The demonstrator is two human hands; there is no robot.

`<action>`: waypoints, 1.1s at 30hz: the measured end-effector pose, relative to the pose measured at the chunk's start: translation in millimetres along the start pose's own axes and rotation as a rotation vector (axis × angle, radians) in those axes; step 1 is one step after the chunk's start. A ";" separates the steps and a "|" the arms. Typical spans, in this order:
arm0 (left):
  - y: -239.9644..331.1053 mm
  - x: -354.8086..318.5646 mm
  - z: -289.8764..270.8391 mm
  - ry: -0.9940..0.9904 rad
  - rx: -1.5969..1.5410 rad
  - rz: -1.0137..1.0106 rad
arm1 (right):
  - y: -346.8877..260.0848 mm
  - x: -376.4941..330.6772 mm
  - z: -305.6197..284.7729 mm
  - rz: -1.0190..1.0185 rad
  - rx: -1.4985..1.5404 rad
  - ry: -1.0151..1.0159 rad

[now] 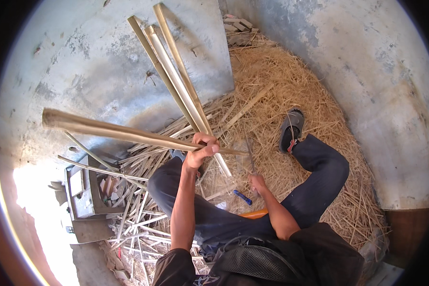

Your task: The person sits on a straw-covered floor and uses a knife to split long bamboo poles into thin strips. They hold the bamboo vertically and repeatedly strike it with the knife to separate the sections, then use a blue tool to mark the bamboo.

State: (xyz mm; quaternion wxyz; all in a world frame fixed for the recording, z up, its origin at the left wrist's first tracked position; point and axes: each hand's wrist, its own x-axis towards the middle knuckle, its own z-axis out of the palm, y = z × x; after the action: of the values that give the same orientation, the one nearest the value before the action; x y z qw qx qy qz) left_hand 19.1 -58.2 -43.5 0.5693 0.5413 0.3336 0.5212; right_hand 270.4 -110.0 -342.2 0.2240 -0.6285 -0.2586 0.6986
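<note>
My left hand [204,148] is closed round a long split bamboo piece [119,133], which reaches out to the left, its wide end toward the wall. The piece's narrow end points right and meets the blade of a long thin knife [250,155]. My right hand [257,183] is wrapped round the lower end of that knife, which stands nearly upright in the view. Several bamboo strips [169,69] lean on the wall and run down behind my left hand. One pale strip [222,166] shows below it. Whether my left fingers also touch these strips is hidden.
Thin shavings [329,157] cover the floor, with cut strips [140,200] heaped at left. A blue object [243,197] and an orange bar [255,214] lie near my right forearm. A grey box [88,190] stands at left. Stained walls [95,62] close in; bricks [238,23] sit behind.
</note>
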 end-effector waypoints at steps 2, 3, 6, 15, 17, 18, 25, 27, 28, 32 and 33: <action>1.6 1.9 2.9 -0.028 0.008 -0.002 | 10.8 -1.6 -13.8 0.077 0.010 0.071; 1.1 2.5 4.0 -0.047 0.012 -0.003 | 13.9 -0.5 -18.0 0.118 0.014 0.105; 2.6 3.5 6.7 -0.089 -0.031 -0.005 | -5.1 13.3 -11.5 -0.114 0.213 -0.041; 7.2 11.0 13.5 -0.182 -0.052 -0.008 | -10.4 7.1 -18.7 0.123 0.106 -0.173; 2.9 9.1 17.6 -0.198 -0.060 0.006 | -7.6 8.4 -12.3 0.051 0.062 -0.085; 2.4 8.7 18.0 -0.191 -0.041 0.005 | -6.6 6.4 -9.0 0.019 0.039 -0.038; 10.6 10.9 20.4 -0.156 0.022 -0.033 | -35.2 1.6 9.3 -0.361 -0.017 0.029; 9.7 11.3 21.5 -0.164 0.008 -0.027 | -11.5 8.6 6.4 -0.299 -0.128 0.157; 7.3 10.4 21.0 -0.168 -0.003 -0.022 | 3.7 11.9 -2.3 -0.229 -0.174 0.104; 9.9 12.8 23.1 -0.159 0.092 0.013 | 20.7 34.2 -16.4 -0.050 -0.087 0.012; 6.6 13.7 17.5 -0.155 0.085 0.019 | 18.4 26.6 -14.6 -0.016 -0.006 0.020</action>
State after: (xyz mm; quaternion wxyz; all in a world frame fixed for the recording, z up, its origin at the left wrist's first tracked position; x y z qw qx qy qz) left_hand 37.3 -50.7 -31.3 0.5647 0.6069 0.3054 0.4686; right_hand 282.2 -105.9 -375.5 0.2300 -0.6340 -0.2635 0.6897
